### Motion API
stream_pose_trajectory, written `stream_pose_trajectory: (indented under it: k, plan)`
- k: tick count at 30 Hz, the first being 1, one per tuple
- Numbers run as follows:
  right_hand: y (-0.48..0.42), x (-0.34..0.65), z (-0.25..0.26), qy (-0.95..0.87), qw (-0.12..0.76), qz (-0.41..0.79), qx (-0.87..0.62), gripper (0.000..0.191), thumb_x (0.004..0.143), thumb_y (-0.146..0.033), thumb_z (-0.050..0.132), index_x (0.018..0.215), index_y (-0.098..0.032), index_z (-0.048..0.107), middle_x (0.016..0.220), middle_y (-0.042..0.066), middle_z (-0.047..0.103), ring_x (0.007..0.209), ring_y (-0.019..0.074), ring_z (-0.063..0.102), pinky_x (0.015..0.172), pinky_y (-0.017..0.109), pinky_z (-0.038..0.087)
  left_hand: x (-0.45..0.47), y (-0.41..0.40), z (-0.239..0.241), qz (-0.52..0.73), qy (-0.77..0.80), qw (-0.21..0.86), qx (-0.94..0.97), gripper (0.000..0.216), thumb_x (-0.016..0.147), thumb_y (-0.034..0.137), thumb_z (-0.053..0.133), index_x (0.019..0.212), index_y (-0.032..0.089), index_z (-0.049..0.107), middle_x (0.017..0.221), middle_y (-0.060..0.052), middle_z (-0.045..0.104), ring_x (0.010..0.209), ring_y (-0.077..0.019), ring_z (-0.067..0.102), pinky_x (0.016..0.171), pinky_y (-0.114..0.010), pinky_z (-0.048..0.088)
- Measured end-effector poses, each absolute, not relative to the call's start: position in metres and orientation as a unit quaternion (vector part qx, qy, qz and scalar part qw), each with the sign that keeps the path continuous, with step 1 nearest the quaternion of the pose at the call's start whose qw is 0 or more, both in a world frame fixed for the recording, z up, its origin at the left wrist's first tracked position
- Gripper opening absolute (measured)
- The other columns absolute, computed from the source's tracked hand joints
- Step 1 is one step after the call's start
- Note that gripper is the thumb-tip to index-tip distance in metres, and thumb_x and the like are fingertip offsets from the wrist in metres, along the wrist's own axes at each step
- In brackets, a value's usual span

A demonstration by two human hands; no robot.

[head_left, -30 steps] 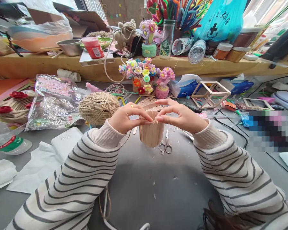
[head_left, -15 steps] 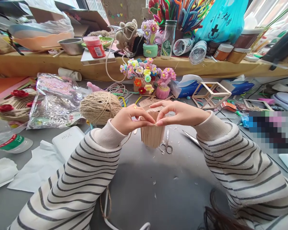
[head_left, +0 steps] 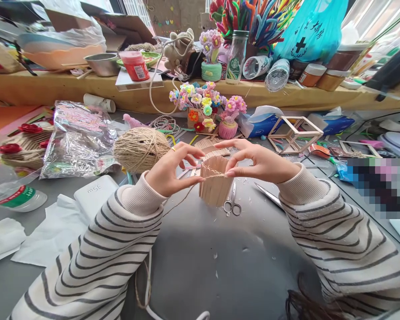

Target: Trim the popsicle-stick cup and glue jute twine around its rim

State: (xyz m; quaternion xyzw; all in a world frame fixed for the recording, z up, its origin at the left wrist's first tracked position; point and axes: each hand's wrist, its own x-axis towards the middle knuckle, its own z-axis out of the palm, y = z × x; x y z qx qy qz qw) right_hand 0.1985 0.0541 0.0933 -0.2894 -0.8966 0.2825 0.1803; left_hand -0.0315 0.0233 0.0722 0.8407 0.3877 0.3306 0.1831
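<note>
A cup-shaped holder of pale wooden craft sticks (head_left: pixel 214 191) stands on the grey table between my hands. Jute twine (head_left: pixel 213 177) crosses the front of it near the rim, and a loose length trails down to the left. My left hand (head_left: pixel 175 172) is at the holder's left side, thumb tip at the twine by the rim, the other fingers spread away from the thumb. On the other side, my right hand (head_left: pixel 258 161) pinches the twine between thumb and index finger at the right of the rim. Small scissors (head_left: pixel 232 205) lie just right of the holder.
A large ball of twine (head_left: pixel 140 149) sits behind my left hand. More scissors (head_left: pixel 268 194) lie near my right wrist. Behind are loose craft sticks (head_left: pixel 208 144), fuzzy flowers (head_left: pixel 196 100) and a wooden stick frame (head_left: pixel 295 133). A white power bank (head_left: pixel 95 195) lies left.
My hands, close together at the front of the rim before, have moved apart. The left has shifted left with its fingers opened, and the twine now shows stretched across the holder.
</note>
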Motion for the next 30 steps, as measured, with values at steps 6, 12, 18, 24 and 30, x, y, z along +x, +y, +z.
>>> stream_pose_trajectory:
  k: [6, 12, 18, 24, 30]
  plan:
    - [0.054, 0.201, 0.089, -0.895, 0.193, 0.286, -0.284, 0.018, 0.076, -0.035, 0.06, 0.074, -0.02, 0.067, 0.129, 0.006, 0.046, 0.122, 0.0208, 0.037, 0.102, 0.043, 0.027, -0.027, 0.007, 0.063, 0.286, 0.427, 0.229, 0.827, 0.034, 0.067, 0.035, 0.065, 0.087, 0.015, 0.046, 0.073, -0.002, 0.06, 0.063, -0.0116, 0.059, 0.06, -0.025, 0.049]
    - [0.054, 0.204, 0.088, -0.892, 0.196, 0.296, -0.28, 0.019, 0.075, -0.039, 0.06, 0.074, -0.021, 0.067, 0.129, 0.005, 0.046, 0.123, 0.0211, 0.036, 0.103, 0.042, 0.026, -0.032, 0.012, 0.072, 0.289, 0.412, 0.294, 0.813, 0.014, 0.074, 0.027, 0.058, 0.08, 0.014, 0.056, 0.067, -0.001, 0.065, 0.059, -0.0093, 0.06, 0.06, -0.019, 0.049]
    - [0.054, 0.207, 0.087, -0.895, 0.197, 0.296, -0.27, 0.02, 0.076, -0.04, 0.059, 0.073, -0.021, 0.067, 0.129, 0.004, 0.045, 0.123, 0.0212, 0.036, 0.104, 0.042, 0.025, -0.035, 0.034, 0.082, 0.313, 0.385, 0.347, 0.796, 0.019, 0.072, 0.032, 0.062, 0.079, 0.014, 0.064, 0.071, -0.004, 0.066, 0.063, -0.0102, 0.059, 0.062, -0.02, 0.048]
    - [0.057, 0.214, 0.086, -0.902, 0.189, 0.286, -0.262, 0.02, 0.076, -0.04, 0.058, 0.074, -0.022, 0.066, 0.131, 0.004, 0.044, 0.123, 0.0213, 0.035, 0.103, 0.042, 0.026, -0.027, 0.053, 0.08, 0.253, 0.342, 0.391, 0.816, 0.019, 0.072, 0.024, 0.061, 0.087, 0.013, 0.067, 0.067, -0.002, 0.063, 0.059, -0.0082, 0.055, 0.058, -0.019, 0.046]
    - [0.062, 0.218, 0.082, -0.9, 0.182, 0.29, -0.268, 0.019, 0.078, -0.039, 0.057, 0.077, -0.023, 0.066, 0.131, 0.004, 0.043, 0.124, 0.0206, 0.035, 0.103, 0.043, 0.026, -0.02, 0.057, 0.085, 0.212, 0.369, 0.445, 0.788, 0.012, 0.069, 0.021, 0.062, 0.078, 0.013, 0.065, 0.058, 0.001, 0.06, 0.049, -0.0061, 0.053, 0.047, -0.015, 0.043]
